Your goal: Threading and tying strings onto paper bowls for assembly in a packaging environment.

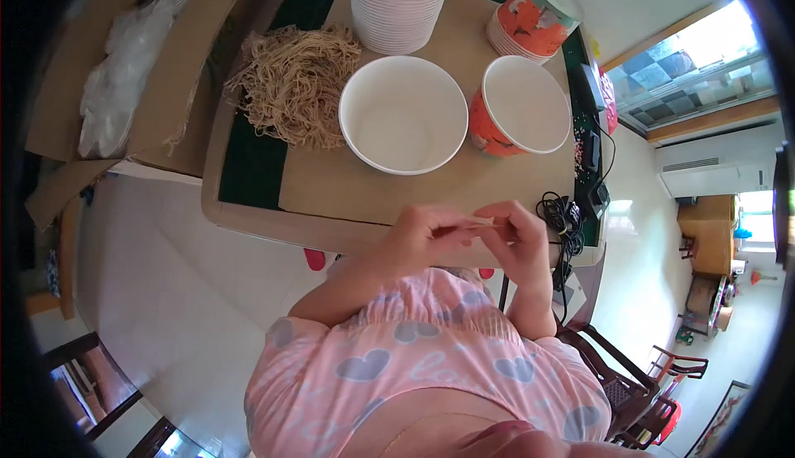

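My left hand (431, 230) and my right hand (515, 230) meet over the table's front edge, fingertips pinched close together. Between them is a thin tan strand (487, 225), mostly covered by the fingers; its exact kind is too small to tell. Just beyond my hands stands a large white paper bucket (404, 118) with its mouth up. To its right, an orange-printed paper bucket (526, 106) leans slightly, also open at the top. A tangled heap of tan string (298, 85) lies to the left of the white bucket.
A tall stack of white paper buckets (397, 7) stands behind, with another orange stack (538, 15) at the back right. Coiled black cables (563, 218) lie at the table's right edge. A cardboard box (178, 69) holding clear plastic stands at the left. Wooden chairs (617, 371) are at the lower right.
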### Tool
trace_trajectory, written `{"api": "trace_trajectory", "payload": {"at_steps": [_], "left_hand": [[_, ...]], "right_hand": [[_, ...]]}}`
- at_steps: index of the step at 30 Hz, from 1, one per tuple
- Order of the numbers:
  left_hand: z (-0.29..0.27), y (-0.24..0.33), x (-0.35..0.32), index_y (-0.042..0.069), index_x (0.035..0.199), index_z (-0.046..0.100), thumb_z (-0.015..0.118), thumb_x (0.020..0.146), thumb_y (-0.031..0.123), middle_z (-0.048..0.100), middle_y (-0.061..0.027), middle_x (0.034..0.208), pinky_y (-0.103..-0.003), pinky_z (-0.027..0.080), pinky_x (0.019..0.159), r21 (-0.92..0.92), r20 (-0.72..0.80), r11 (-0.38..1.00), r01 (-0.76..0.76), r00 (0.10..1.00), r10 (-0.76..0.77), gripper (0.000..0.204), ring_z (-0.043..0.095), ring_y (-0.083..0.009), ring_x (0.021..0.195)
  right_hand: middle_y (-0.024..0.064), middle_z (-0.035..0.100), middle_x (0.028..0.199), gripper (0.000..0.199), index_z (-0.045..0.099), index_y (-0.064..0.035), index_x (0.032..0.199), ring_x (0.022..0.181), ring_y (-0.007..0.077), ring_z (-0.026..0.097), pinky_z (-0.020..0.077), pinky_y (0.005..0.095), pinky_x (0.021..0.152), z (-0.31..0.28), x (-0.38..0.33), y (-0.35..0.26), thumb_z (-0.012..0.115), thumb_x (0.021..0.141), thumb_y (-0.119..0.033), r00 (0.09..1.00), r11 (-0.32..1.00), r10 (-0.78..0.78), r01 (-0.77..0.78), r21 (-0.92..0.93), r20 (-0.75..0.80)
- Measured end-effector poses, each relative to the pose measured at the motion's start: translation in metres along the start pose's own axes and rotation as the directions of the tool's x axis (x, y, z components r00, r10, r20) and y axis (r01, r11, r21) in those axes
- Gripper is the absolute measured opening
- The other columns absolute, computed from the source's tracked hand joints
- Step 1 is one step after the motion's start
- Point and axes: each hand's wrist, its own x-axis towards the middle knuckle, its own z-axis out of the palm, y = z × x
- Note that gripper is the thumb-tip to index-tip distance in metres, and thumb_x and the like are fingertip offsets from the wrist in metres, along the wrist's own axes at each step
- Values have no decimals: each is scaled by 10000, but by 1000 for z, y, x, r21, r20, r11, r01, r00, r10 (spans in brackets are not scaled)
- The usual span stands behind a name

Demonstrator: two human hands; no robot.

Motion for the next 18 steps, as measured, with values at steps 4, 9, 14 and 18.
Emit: {"api": "trace_trajectory", "payload": {"at_steps": [4, 9, 14, 18], "left_hand": [[-32, 20, -2, 41, 1030, 708, 663, 854, 67, 647, -50, 776, -247, 441, 594, 120, -81, 989, 83, 994, -73, 184, 567, -80, 693], [-41, 17, -8, 39, 1051, 701, 653, 859, 71, 647, -53, 796, -252, 448, 602, 283, -180, 959, 8, 983, 44, 201, 578, -104, 692], [-3, 2, 23, 10, 1081, 667, 664, 852, 67, 642, -58, 841, -237, 426, 583, 260, -7, 941, -215, 974, 225, 235, 554, -106, 660], [5, -3, 28, 10, 1039, 679, 658, 860, 125, 671, -97, 856, -306, 477, 676, 130, 7, 989, -74, 997, 73, 214, 620, -184, 751]], "right_hand": [[28, 594, 746, 59, 649, 18, 861, 630, 43, 534, 396, 176, 534, -14, 4, 14, 676, 817, 45, 994, 997, -27, 34, 71, -107], [48, 611, 745, 66, 660, 12, 872, 631, 59, 560, 432, 197, 535, -27, 3, 23, 680, 813, 35, 996, 999, 33, -30, 35, -83], [99, 621, 773, 94, 650, -5, 887, 651, 199, 610, 482, 261, 575, -16, 11, -9, 667, 801, 26, 985, 982, -153, 160, -97, 80], [90, 626, 795, 68, 622, 11, 878, 663, 154, 606, 476, 237, 605, -34, 11, 16, 598, 835, 58, 980, 991, -135, 135, -12, -143]]}}
